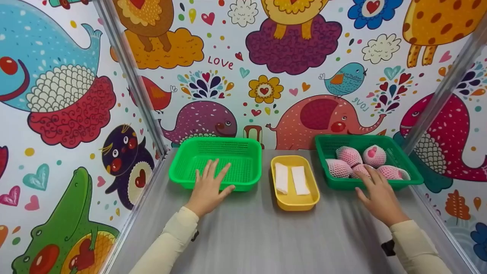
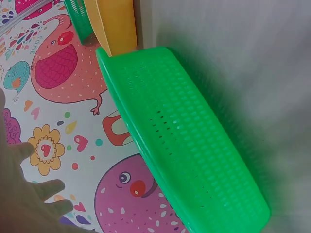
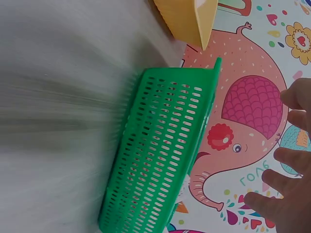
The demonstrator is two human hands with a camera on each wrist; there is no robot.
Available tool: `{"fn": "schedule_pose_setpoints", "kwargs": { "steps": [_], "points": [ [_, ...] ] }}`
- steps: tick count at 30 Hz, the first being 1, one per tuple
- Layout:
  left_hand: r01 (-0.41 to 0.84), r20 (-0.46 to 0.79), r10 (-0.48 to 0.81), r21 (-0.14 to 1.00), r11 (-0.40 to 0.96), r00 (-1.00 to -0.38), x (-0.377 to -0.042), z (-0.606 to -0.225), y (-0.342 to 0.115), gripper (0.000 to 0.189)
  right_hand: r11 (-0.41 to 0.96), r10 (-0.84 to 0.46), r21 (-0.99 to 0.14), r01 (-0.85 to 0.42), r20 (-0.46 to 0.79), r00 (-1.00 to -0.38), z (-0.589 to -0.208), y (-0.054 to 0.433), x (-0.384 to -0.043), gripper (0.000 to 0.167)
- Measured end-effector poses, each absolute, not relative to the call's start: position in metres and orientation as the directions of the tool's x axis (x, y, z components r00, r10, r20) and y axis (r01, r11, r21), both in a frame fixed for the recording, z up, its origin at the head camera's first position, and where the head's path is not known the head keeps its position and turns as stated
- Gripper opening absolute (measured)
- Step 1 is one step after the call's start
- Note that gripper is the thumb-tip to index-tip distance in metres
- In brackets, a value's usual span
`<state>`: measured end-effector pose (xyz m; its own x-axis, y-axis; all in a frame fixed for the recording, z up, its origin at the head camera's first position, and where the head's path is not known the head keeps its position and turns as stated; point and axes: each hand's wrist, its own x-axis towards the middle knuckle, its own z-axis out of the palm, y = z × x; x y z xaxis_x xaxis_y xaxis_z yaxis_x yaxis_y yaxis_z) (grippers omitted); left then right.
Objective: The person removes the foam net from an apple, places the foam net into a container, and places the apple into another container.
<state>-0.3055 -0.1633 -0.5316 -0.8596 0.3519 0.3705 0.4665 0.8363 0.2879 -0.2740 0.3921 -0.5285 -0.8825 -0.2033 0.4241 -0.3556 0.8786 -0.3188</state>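
Observation:
My left hand (image 1: 208, 192) hovers over the front rim of a bright green basket (image 1: 254, 161), its fingers spread and holding nothing. No objects show inside that basket. On the right, my right hand (image 1: 381, 198) reaches over the front of a darker green basket (image 1: 412, 173), fingers extended and gripping nothing. Several pink, peach-like fruits (image 1: 348, 155) in white foam nets lie in it; the right fingertips partly cover one. From the right wrist view, the right hand (image 3: 286, 189) appears raised above the basket's perforated side (image 3: 155, 150).
Between the baskets stands a yellow tray (image 1: 296, 205) holding two folded white strips (image 1: 300, 180). All three containers sit on a grey table (image 1: 258, 239) against a patterned back wall (image 1: 224, 87). Side panels with metal corner posts (image 1: 133, 72) close in both sides.

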Motion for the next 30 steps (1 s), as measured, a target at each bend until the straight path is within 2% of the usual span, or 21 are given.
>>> {"fn": "schedule_pose_setpoints", "kwargs": {
  "steps": [18, 30],
  "points": [
    [0.512, 0.426, 0.367, 0.299, 0.805, -0.827, -0.297, -0.532, -0.165, 0.076, 0.882, -0.260, -0.314, -0.353, 0.301, -0.918, -0.492, 0.394, -0.316, 0.064],
    [0.550, 0.503, 0.361, 0.299, 0.780, -0.785, -0.283, -0.535, -0.164, 0.072, 0.884, -0.258, -0.350, -0.311, 0.189, -0.947, -0.496, 0.399, -0.351, 0.062]
  ]
}}
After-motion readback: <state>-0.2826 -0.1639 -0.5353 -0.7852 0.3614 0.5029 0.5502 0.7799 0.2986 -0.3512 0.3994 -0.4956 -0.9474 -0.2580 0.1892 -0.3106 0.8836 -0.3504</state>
